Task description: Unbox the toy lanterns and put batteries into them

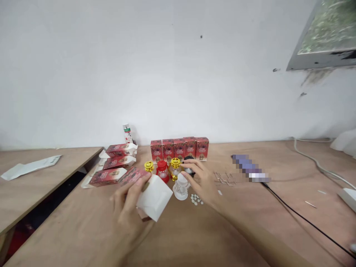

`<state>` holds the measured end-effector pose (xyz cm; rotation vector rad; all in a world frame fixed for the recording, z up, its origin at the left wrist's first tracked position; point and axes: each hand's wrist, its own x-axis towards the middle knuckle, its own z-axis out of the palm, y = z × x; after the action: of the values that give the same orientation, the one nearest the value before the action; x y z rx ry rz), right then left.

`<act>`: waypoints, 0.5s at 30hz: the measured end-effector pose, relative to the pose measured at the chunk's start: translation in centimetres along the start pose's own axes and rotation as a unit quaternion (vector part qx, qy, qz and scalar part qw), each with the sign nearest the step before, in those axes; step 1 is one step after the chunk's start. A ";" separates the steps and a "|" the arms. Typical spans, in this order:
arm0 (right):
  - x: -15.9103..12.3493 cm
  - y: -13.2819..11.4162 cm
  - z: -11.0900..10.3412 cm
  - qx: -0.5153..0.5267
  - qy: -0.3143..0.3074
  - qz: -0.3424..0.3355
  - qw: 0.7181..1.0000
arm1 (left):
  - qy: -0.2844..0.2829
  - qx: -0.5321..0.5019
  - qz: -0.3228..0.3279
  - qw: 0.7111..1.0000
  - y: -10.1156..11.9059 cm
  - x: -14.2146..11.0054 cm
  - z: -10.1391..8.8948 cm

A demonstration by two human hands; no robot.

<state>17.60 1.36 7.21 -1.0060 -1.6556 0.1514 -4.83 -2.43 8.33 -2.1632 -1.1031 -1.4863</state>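
Note:
My left hand (pixel 130 198) grips a small red printed carton (pixel 135 176), tilted, with its white end flap (pixel 154 196) toward the right. Over the miniature lanterns, my right hand (pixel 204 180) has its thumb and fingers apart. Its thumb tip is at the top of a white lantern (pixel 181 189); I cannot tell whether they touch. The index fingertip is beside a gold lantern (pixel 175 168). A black lantern (pixel 189 167) is partly hidden behind this hand. To the left stand a red lantern (pixel 162 170) and another gold lantern (pixel 149 167), partly covered by the carton.
Several red boxes (pixel 179 149) stand in a row near the wall. Opened cartons (pixel 108 177) lie at left, with a bottle (pixel 127 133) behind. Small white discs (pixel 197 200), thin wire pieces (pixel 225 178), and a phone (pixel 247 167) on a black cable (pixel 294 213) lie rightward.

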 end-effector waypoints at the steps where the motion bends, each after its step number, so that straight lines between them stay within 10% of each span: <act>1: -0.1 -1.0 -0.5 0.001 0.009 -0.022 1.000 | 0.001 0.036 0.036 0.999 0.2 0.1 0.4; 7: -1.9 -5.6 -1.5 0.012 -0.045 -0.085 0.995 | 0.048 0.158 0.160 0.973 1.9 0.5 2.1; 15: -2.8 -4.8 -0.2 0.054 -0.027 -0.049 0.997 | 0.036 0.176 0.230 0.957 2.5 1.4 1.9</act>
<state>15.20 -3.61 7.96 -0.8437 -1.7239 0.2032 -1.52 -2.37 9.19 -1.9253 -0.7054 -1.0593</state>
